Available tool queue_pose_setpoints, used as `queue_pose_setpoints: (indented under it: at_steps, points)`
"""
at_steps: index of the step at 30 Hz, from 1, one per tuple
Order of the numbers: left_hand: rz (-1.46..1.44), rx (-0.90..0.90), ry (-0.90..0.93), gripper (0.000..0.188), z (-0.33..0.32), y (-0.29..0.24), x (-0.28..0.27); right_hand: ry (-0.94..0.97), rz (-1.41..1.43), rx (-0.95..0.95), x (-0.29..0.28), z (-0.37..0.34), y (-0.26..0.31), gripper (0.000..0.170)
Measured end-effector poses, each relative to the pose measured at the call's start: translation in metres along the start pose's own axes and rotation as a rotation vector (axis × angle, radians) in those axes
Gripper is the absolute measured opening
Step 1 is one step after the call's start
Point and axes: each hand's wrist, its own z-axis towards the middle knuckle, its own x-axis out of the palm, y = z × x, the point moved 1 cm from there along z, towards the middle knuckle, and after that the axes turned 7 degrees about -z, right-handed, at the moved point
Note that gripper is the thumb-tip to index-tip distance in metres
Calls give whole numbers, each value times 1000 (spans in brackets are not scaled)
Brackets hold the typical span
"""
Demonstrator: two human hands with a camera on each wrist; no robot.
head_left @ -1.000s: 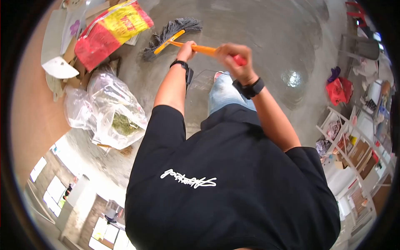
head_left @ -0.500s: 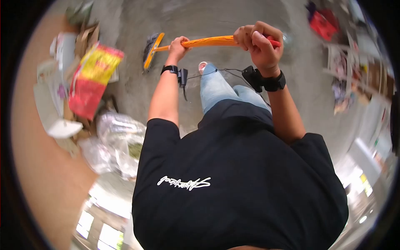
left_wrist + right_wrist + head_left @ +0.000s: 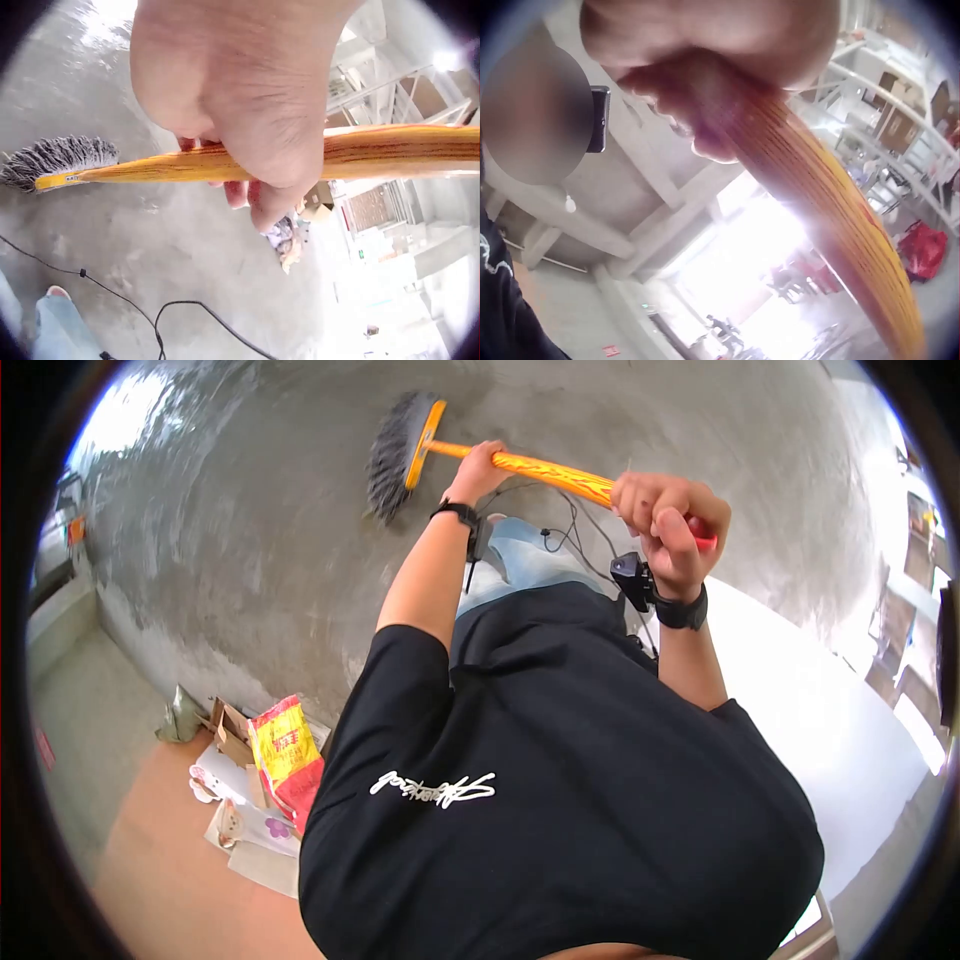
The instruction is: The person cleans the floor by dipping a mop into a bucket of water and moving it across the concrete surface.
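Observation:
A broom with a grey, fringed head (image 3: 395, 455), an orange bar (image 3: 425, 445) and a wood-patterned orange handle (image 3: 555, 475) stretches across the front of the body in the head view. My left hand (image 3: 482, 472) grips the handle's lower part, not far from the head. Near the top end, my right hand (image 3: 675, 525) is curled round the handle, with a red end cap (image 3: 704, 538) showing beside it. The left wrist view has the fingers wrapped round the handle (image 3: 405, 154), the broom head (image 3: 67, 161) off to the left.
Grey floor (image 3: 270, 510) spreads ahead. A red-and-yellow bag (image 3: 287, 745) lies at lower left among cardboard (image 3: 232, 730) and printed white boards (image 3: 262, 865). A black cable (image 3: 575, 525) hangs between the wrist cameras. White metal rails (image 3: 847, 82) and a red bag (image 3: 924, 251) show in the right wrist view.
The head view has swung round: the red-and-yellow bag has slid from upper left to lower left. The broom head lies flatter and broader in view. Both hands keep their hold on the handle.

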Motion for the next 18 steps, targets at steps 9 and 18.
queue_pose_setpoints:
  at_steps: [9,18]
  points:
    - [27,262,405,13,87,-24,80,-112,-563,-197,-35,-17,4,13]
    - [442,42,428,20,48,-115,158,-836,-578,-27,-170,-107,65,18]
